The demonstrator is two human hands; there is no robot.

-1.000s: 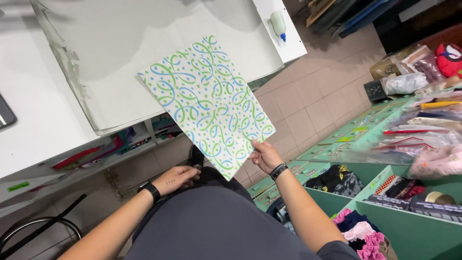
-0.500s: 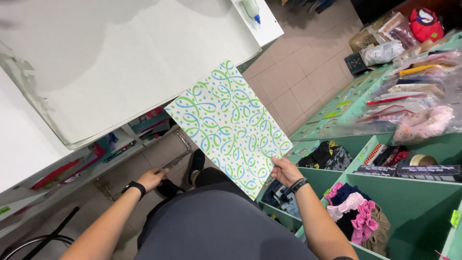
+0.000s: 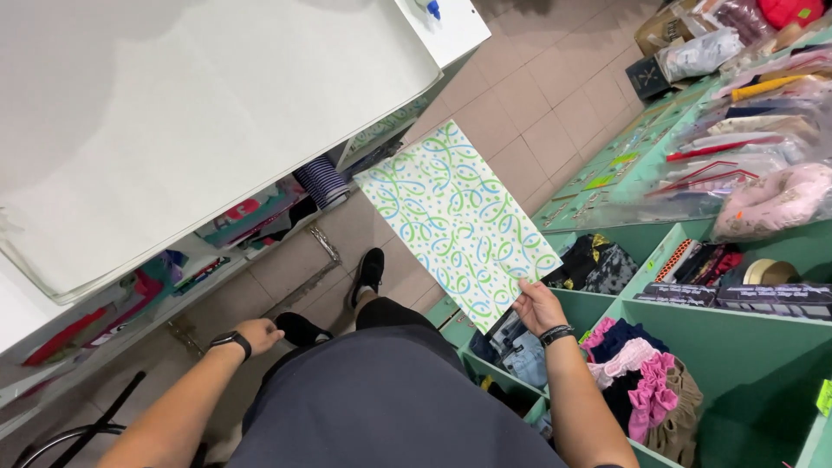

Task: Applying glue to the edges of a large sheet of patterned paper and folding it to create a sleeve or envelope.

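Lying stacked along the green shelf's [image 3: 693, 269] far top edge: clear plastic packages [image 3: 754, 130] of coloured goods. Sitting on the floor beyond that: a brown cardboard box [image 3: 663, 30] and a dark box [image 3: 647, 78]. Sticking to the shelf's near right corner: a yellow-green label [image 3: 823, 397].
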